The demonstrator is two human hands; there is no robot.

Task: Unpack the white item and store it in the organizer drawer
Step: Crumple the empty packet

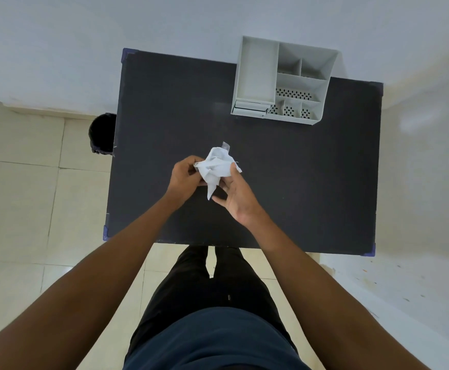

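Holding the white item (216, 166) up between both hands above the middle of the dark bench (164, 102), the person appears to be midway through the unpacking step. The left hand (184, 175) has its grip pinched shut on the item's left edge, where a thin, shiny strip that may be wrapping shows at the fingertips; this looks like the anchoring hold. The right hand (235, 194) pinches the item's right side between thumb and forefinger while its remaining fingers stay loosely spread below, probably so that they can catch or pull the dangling tail of cloth-like material that hangs down between the two grips. A small clear or greyish tab pokes up just beyond the item, on the far side from both grips; whether it is packaging or a label cannot be told. The grey desk organizer (282, 81) stands well beyond the right grip, at the far edge of the bench, its small drawer (251, 107) at the near left corner, seemingly a little pulled out. Working the item in the air leaves the path to that drawer open. A dark bin (102, 133) sits on the floor off to the left of the left grip, handy for discarded wrapping.
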